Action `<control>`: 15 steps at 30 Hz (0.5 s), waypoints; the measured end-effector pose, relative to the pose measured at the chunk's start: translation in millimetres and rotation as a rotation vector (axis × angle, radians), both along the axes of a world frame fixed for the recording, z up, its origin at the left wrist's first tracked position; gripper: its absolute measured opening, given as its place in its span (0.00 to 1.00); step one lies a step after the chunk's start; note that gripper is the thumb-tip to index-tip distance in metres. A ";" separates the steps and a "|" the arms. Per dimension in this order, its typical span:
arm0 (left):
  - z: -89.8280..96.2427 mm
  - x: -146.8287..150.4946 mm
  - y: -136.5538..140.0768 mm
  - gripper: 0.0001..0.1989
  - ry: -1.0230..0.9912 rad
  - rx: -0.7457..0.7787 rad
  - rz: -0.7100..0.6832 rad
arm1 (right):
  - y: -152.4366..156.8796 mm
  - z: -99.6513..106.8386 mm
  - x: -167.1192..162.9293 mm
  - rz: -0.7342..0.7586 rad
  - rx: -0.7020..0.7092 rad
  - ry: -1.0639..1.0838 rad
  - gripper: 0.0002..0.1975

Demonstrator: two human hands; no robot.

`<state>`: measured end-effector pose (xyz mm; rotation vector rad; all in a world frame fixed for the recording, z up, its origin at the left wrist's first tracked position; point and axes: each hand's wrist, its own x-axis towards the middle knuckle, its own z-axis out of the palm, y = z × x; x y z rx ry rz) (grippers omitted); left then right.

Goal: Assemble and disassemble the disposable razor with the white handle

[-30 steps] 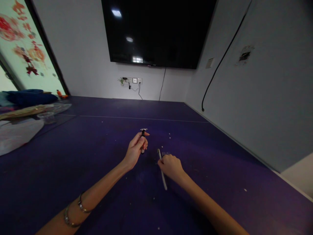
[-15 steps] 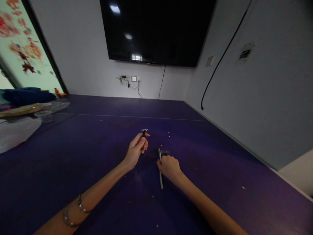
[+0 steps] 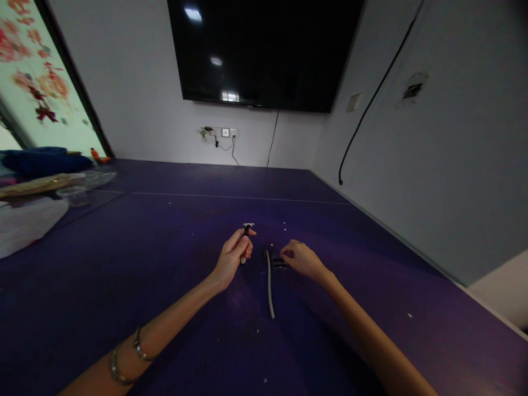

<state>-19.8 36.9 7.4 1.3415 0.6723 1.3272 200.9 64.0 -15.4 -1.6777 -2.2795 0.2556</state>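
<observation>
My left hand is closed around the dark handle of a small T-shaped razor, its pale head pointing up and away from me. To the right, a slim grey handle with a dark end lies lengthwise on the purple surface, touched by neither hand. Beside its far end sits a small dark case with what look like slots. My right hand is at the case's right edge, thumb and fingers pinched together. Whatever they hold, if anything, is too small to make out.
The purple surface carries scattered white specks. At the far left lie a white plastic bag and dark blue cloth. A black cable hangs down the right wall. Ahead, a television is mounted above wall sockets.
My right hand has moved right and slightly up off the grey handle, uncovering more of the dark case. My left hand, with the razor, has shifted slightly right and down.
</observation>
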 end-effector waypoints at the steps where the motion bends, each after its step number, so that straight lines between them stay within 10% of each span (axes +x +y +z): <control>1: -2.1 0.9 -0.1 0.12 0.006 -0.006 -0.003 | 2.4 -3.9 2.7 0.037 -0.011 0.020 0.11; 15: -11.7 4.9 -4.1 0.13 0.053 -0.030 -0.034 | 4.9 -15.6 3.8 0.127 -0.031 0.071 0.08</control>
